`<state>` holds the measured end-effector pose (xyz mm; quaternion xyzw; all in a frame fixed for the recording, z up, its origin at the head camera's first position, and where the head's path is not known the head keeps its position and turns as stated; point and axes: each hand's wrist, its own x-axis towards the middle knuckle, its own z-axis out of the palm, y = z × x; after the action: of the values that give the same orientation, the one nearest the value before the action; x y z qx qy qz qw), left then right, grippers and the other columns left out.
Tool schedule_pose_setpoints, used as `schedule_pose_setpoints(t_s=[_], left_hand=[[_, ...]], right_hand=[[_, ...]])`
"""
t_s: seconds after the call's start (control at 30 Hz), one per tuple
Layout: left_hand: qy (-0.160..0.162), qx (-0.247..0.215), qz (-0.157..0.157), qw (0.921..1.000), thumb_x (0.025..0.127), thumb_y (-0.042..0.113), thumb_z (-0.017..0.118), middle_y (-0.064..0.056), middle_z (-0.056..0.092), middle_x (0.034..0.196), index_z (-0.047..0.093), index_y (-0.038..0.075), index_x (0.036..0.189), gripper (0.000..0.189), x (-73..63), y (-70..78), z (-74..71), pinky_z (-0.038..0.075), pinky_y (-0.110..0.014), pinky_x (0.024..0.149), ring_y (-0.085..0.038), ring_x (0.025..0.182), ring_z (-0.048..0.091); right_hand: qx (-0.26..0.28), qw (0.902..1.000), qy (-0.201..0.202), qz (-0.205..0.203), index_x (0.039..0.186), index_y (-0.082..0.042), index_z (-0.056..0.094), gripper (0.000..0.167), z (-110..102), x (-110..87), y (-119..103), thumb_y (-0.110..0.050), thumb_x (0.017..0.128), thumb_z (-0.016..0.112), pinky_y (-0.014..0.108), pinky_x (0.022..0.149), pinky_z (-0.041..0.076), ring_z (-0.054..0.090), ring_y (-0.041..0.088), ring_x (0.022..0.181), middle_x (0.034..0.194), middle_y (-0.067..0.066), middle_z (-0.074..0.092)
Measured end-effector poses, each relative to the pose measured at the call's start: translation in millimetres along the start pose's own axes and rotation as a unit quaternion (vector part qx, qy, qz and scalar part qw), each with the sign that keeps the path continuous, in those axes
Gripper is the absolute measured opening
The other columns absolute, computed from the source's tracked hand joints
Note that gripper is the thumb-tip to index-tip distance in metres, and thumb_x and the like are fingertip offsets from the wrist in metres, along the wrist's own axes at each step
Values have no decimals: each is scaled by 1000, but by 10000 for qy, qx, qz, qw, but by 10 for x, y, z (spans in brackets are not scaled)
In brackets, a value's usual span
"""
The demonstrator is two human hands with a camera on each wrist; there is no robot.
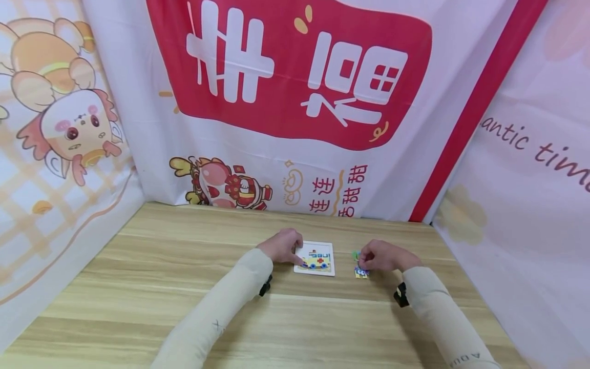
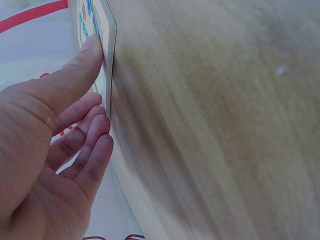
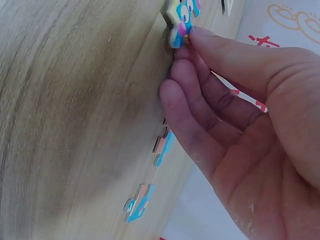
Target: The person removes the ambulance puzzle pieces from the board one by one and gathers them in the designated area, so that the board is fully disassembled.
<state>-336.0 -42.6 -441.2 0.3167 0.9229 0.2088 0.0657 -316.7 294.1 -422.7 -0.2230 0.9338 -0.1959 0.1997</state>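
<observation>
A square white puzzle board [image 1: 333, 260] lies on the table, printed with a yellow ambulance with a red cross. My left hand [image 1: 282, 247] is at its left edge. In the left wrist view the thumb [image 2: 80, 67] presses on the board's face, while the other fingers lie loosely bent beside the edge. To the right of the board, my right hand [image 1: 383, 255] pinches a blue puzzle piece with cartoon eyes [image 3: 182, 17] between thumb and index finger. In the head view a green piece [image 1: 356, 254] shows beside the fingers.
Two more blue and orange puzzle pieces, one nearer the fingers [image 3: 162, 146] and one farther [image 3: 138, 204], lie on the wooden table [image 1: 322, 328]. A printed cloth [image 1: 295, 169] hangs behind the table, with more cloth on both sides.
</observation>
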Motion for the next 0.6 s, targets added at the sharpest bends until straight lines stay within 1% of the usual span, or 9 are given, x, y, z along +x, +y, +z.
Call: schedule_pose_setpoints(t_s=[0.17,0.33,0.47,0.6], left_hand=[[0,-18,16,10000,85,22,91,-14,71,113,74,0,112,39,-11,3,-9,54,-41,98,-20,99,58],[-7,12,-31,10000,85,23,91,-14,71,113,74,1,112,39,-11,5,-10,53,-40,97,-19,98,57],[-9,26,-99,9999,85,24,91,-13,70,113,73,1,113,40,-2,-4,1,53,-40,98,-19,99,57],[-25,-16,-157,9999,85,24,91,-13,70,114,73,1,113,40,8,-13,10,53,-40,99,-20,100,58]], right_hand=[[-224,9996,23,164,86,-15,74,13,-2,25,-37,-13,99,73,28,77,48,55,11,81,82,-6,65],[-283,9991,42,300,86,-15,75,12,-40,47,-176,-15,98,75,31,75,50,58,13,80,83,-5,68],[-330,9992,86,186,91,-13,76,6,-54,92,-330,-17,96,77,31,76,52,61,13,81,86,-4,70],[-407,9990,172,-108,97,-13,77,3,-31,192,-473,-15,95,78,32,81,56,63,12,84,91,-4,72]])
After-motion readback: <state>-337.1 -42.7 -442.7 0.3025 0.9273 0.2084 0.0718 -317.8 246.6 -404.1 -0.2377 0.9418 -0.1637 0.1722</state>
